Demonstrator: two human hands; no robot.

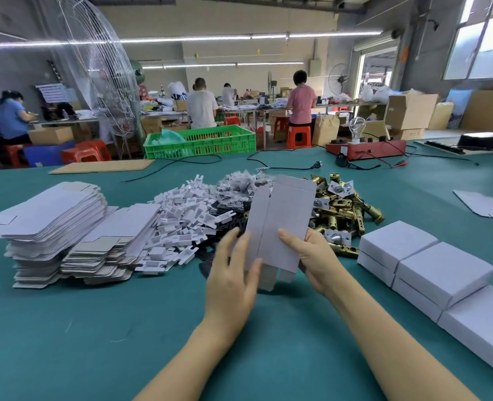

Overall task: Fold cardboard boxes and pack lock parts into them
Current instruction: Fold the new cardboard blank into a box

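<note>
Both forearms reach forward over the green surface [94, 328], wrists level, meeting at a flat box blank [280, 221] held upright just above it. The right hand [314, 256] grips the blank's lower right edge, thumb laid across the front face and fingers curled behind. The left hand [233, 273] has its fingers fairly straight against the lower left panel, thumb touching the front; motion blur makes it hard to say whether it pinches or only steadies.

The blank looks like thin, light card: stiff along its panels, ready to bend at the scored crease down its middle, and easily dented if squeezed. It is best held by its long side edges, leaving the bottom flaps free to tuck.

To the right, finished white boxes [430, 270] sit stacked in a row. To the left lies a stack of flat blanks [54, 221]. Beyond the held blank are heaps of white plastic inserts [181, 224] and brass lock parts [343, 209], which are probably heavy and hard.
</note>
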